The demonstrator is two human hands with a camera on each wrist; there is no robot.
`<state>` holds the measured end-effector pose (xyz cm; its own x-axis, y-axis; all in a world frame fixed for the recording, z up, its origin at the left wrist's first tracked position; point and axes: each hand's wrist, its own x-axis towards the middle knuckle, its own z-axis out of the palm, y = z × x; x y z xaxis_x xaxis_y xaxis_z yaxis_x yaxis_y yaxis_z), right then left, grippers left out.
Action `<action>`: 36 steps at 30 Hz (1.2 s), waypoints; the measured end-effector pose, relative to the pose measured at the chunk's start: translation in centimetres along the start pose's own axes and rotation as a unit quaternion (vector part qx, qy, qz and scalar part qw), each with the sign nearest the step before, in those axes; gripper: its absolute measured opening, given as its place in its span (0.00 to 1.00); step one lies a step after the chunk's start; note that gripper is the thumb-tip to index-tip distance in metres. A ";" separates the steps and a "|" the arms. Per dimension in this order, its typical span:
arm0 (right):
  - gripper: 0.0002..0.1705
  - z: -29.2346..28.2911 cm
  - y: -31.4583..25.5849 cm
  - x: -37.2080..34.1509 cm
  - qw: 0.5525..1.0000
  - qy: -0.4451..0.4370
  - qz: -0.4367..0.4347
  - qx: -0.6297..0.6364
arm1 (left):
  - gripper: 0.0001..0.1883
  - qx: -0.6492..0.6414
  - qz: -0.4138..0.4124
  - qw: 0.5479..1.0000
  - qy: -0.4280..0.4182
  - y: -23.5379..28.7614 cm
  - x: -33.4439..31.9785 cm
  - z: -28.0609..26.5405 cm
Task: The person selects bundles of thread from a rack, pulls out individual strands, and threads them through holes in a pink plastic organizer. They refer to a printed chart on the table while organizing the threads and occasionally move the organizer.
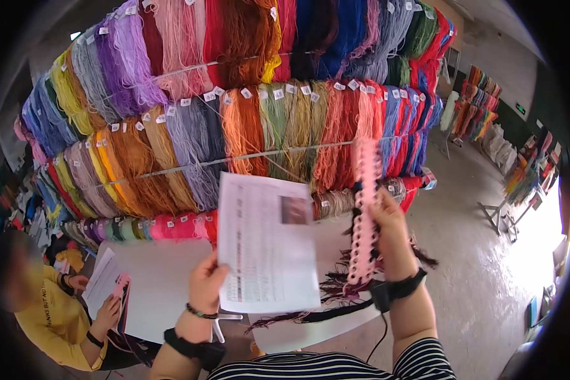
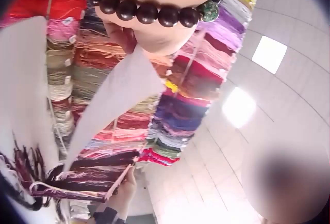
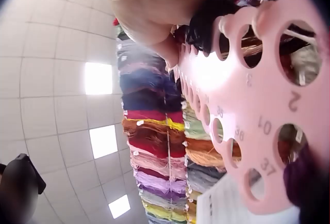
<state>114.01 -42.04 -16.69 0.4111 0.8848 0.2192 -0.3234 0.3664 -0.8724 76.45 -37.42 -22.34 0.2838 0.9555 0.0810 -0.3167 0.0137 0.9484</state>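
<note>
My left hand [image 1: 204,286] pinches a printed paper sheet [image 1: 269,253] by its left edge, thumb on the front. The sheet carries rows of small print and a small dark picture at upper right. In my right hand [image 1: 394,235] is a long pink thread organizer [image 1: 363,244], held upright and gripped by its right side. The right wrist view shows numbers beside the holes of this organizer [image 3: 227,87], with dark thread looped through some. Dark maroon and black threads [image 2: 103,175] hang from it in the left wrist view.
Racks of hanging thread skeins [image 1: 285,120] in many colours, with white tags, stand in front. Below is a white table [image 1: 164,259]. At left a person in a yellow top [image 1: 54,316] holds another pink organizer [image 1: 121,286] beside a paper sheet [image 1: 100,278]. Smaller racks stand at right.
</note>
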 end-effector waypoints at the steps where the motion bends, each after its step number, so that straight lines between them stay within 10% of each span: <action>1: 0.22 1.1 1.0 -0.6 1.000 0.000 0.024 0.015 | 0.18 0.007 -0.033 0.999 0.020 -2.8 0.4 -0.3; 7: 0.27 0.2 15.3 -1.7 0.989 -0.056 0.135 0.000 | 0.22 0.103 -0.108 0.988 0.040 -20.9 2.3 -4.6; 15: 0.34 1.0 15.3 -1.9 0.983 0.117 0.094 -0.109 | 0.26 0.379 -0.055 0.918 0.100 -14.1 1.3 -2.2; 21: 0.33 5.9 6.3 -4.0 0.998 0.032 0.008 -0.049 | 0.27 0.402 -0.009 0.915 0.045 -14.0 1.1 -3.5; 36: 0.28 6.8 4.5 -4.8 0.996 0.010 0.091 -0.020 | 0.29 0.406 -0.031 0.913 0.021 -13.8 1.0 -3.8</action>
<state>104.75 -42.70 -18.69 0.3654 0.9297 0.0468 -0.3596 0.1874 -0.9141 77.62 -35.48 -36.49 0.2388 0.9708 0.0229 0.4787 -0.1382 0.8670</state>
